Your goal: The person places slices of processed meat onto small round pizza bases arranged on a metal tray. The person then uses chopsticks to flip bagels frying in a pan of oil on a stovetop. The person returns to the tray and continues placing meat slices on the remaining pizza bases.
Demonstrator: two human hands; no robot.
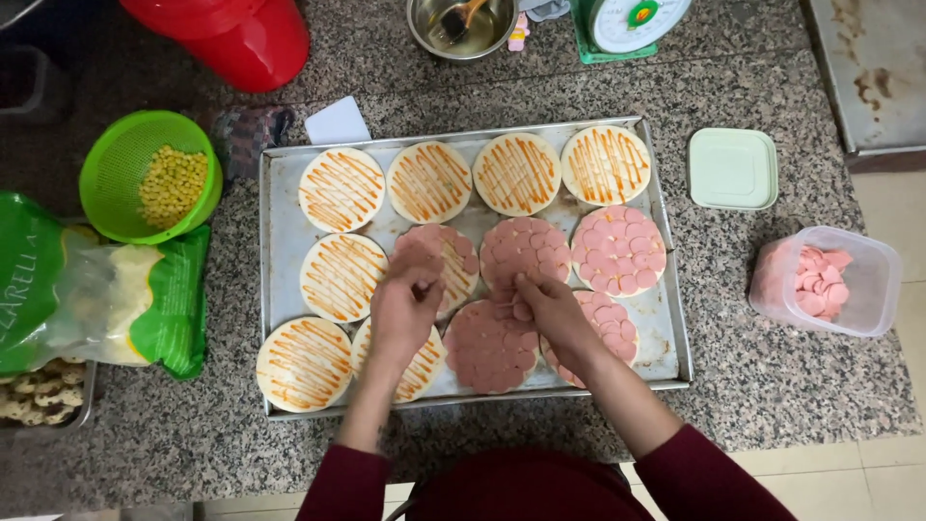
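Observation:
A metal baking tray [280,232] holds several round dough bases. Some carry only orange sauce stripes, like one base [341,189] at the back left. Others are covered with pink sausage slices, like the round [618,250] at the right. My left hand [403,309] hovers over a partly covered base [453,256] in the middle row, fingertips pinched on a pink slice. My right hand [548,307] sits between the covered bases, fingers closed on several sausage slices.
A clear plastic box of pink sausage slices [826,281] stands right of the tray, its pale green lid [733,169] behind it. A green colander of corn [152,177] and a cheese bag [87,289] lie left. Red container, metal bowl and scale stand at the back.

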